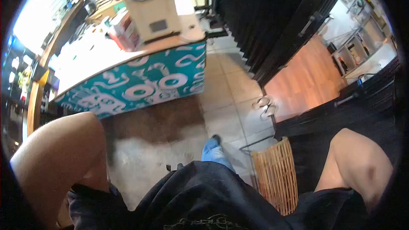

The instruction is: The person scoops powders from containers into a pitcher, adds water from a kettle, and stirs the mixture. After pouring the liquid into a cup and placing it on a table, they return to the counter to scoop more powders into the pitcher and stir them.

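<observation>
Neither of my hands shows. At the lower left my bent left arm (59,149) is bare, its elbow pointing forward, and the forearm runs back out of the frame. My right arm (358,157) is bent the same way at the lower right. My black shirt (200,191) fills the bottom middle, and below it one leg in blue jeans (216,153) stands on the floor. A slatted wicker piece (277,174) stands between my body and my right arm, touched by no visible hand.
Ahead on the left is a counter with a teal patterned front (153,81), bearing a tall wooden box (153,12) with a round mesh and a red and white package (124,32). Black folding doors (272,21) stand right. Past them lie a wood floor (302,76) and shelves (362,47).
</observation>
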`<state>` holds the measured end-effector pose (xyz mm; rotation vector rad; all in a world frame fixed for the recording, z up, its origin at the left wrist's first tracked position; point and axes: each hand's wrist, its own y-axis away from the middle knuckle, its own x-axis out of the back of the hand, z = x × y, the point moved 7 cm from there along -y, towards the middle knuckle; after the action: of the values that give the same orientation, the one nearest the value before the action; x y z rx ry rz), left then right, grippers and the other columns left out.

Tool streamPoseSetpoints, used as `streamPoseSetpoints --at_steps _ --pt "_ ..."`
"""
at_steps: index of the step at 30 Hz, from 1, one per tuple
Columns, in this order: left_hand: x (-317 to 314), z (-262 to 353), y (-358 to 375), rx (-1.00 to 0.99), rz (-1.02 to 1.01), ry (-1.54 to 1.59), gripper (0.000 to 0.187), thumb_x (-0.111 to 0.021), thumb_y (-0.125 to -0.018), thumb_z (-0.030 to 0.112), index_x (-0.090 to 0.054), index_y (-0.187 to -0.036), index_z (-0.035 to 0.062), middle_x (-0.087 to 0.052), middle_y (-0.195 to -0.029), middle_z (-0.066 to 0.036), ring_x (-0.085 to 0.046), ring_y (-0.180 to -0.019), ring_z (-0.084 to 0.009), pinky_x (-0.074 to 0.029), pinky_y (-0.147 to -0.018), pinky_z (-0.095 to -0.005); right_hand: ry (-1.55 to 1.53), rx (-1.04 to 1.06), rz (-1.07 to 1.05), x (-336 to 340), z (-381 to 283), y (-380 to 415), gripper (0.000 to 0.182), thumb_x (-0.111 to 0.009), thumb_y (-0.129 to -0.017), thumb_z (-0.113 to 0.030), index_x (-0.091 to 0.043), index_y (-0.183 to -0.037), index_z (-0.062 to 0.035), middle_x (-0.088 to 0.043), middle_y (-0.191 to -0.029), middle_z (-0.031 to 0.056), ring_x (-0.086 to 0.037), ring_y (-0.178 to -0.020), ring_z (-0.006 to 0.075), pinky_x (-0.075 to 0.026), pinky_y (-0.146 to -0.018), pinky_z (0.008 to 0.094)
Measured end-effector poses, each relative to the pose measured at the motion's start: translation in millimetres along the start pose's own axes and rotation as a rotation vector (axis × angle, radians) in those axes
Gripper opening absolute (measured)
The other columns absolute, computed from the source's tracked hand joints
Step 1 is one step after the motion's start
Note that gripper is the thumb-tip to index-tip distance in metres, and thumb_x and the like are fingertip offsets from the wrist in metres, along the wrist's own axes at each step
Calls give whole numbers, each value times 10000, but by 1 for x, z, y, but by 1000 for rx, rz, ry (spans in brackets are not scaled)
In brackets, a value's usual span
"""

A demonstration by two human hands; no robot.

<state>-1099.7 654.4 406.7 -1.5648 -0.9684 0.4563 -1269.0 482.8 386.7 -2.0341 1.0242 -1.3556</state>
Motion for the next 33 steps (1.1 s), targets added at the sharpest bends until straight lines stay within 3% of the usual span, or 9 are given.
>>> streamPoseSetpoints --at_steps 9,11,12,13,14,16,18,20,33 --pt "-53 -167 80 -197 477 446 597 -495 -856 599 -553 -1194 110 -438 -1311 -149 -357 -1264 -361 -198 -1063 -595 -1030 -165 363 163 43 63 318 -368 -1024 -178 -658 -938 -79 -674 -1037 97 -651 -877 239 -494 -776 356" --pt "-61 -215 158 -355 845 802 598 -492 -855 602 -558 -1186 109 -443 -1303 -150 -363 -1258 -361 -197 -1059 -596 -1135 227 308 198 73 98 356 -355 -1017 -236 -662 -1051 -59 -653 -1140 131 -615 -965 315 -511 -794 410" --pt "-90 -244 172 30 764 138 423 -563 -866 422 -516 -1179 141 -394 -1416 -141 -297 -1344 -301 -218 -1114 -503 -1101 515 174 216 101 134 440 -343 -1009 -296 -664 -1166 -39 -629 -1239 164 -577 -1049 392 -527 -809 465" --pt "-116 -282 212 209 864 366 472 -535 -898 439 -464 -1271 160 -407 -1371 -141 -284 -1364 -246 -259 -1086 -483 -1078 506 149 226 130 163 440 -343 -1009 -296 -664 -1166 -39 -629 -1239 164 -577 -1049 392 -527 -809 465" --pt "-124 -303 294 446 1057 218 500 -503 -935 478 -439 -1297 138 -417 -1311 -129 -331 -1323 -258 -323 -1046 -465 -502 70 395 228 181 192 392 -409 -981 -281 -660 -1148 -30 -595 -1267 171 -554 -1108 366 -494 -875 437" --pt "-176 -346 398 967 613 -141 385 -450 -987 355 -417 -1216 47 -469 -1178 -136 -490 -1068 -229 -414 -915 -369 704 -740 775 260 257 279 323 -542 -926 -251 -653 -1113 -12 -527 -1323 183 -507 -1224 315 -428 -1007 381" --pt "-229 -380 414 1259 208 29 228 -448 -995 207 -530 -998 -6 -505 -949 -101 -537 -833 -186 -443 -779 -318 649 -1015 513 267 340 336 278 -632 -919 -182 -627 -1188 -111 -550 -1316 111 -564 -1172 297 -459 -977 392" --pt "-260 -396 478 1362 291 193 198 -439 -993 142 -556 -963 -15 -517 -949 -97 -553 -822 -169 -446 -736 -284 570 -1220 404 263 399 384 246 -614 -934 -199 -640 -1141 -68 -597 -1221 112 -597 -1126 295 -477 -938 390" --pt "-298 -568 529 1686 53 226 172 -369 -697 -122 -483 -647 -3 -479 -598 -75 -464 -547 -142 -354 -528 -276 114 -1228 180 378 592 455 289 -577 -961 -236 -592 -1204 -80 -603 -1134 141 -613 -1033 331 -492 -864 400"
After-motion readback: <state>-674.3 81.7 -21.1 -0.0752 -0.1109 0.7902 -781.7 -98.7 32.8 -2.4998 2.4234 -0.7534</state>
